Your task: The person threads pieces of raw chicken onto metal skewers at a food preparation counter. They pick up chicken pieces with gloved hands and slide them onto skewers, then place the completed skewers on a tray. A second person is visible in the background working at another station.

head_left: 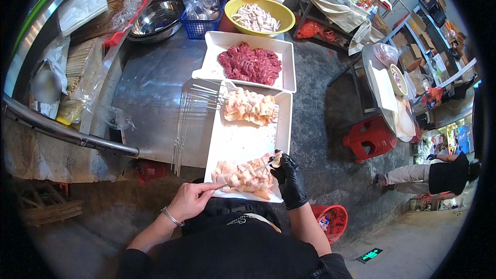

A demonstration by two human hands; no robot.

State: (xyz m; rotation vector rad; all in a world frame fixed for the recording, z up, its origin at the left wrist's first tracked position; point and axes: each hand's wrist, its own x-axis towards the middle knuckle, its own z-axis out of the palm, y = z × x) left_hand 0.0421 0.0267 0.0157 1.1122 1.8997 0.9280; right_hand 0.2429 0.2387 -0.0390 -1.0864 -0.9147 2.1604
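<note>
My bare left hand (190,200), a bangle at its wrist, is closed on the near end of a thin metal skewer (225,185). The skewer slants up to the right across a heap of pale raw meat pieces (243,173) in a white tray (284,132). My right hand (290,178), in a black glove, pinches a pale meat piece (276,160) at the skewer's far end. Whether the point has gone through that piece is too small to tell. Loaded skewers of pale meat (251,106) lie together at the tray's far end, their bare shafts over its left side.
Bare metal skewers (181,132) lie left of the tray on the metal table (150,93). Beyond is a white tray (288,51) of red sliced meat (250,64), then a yellow bowl (287,18). A red bin (330,222) stands at right. Another person (439,175) is farther right.
</note>
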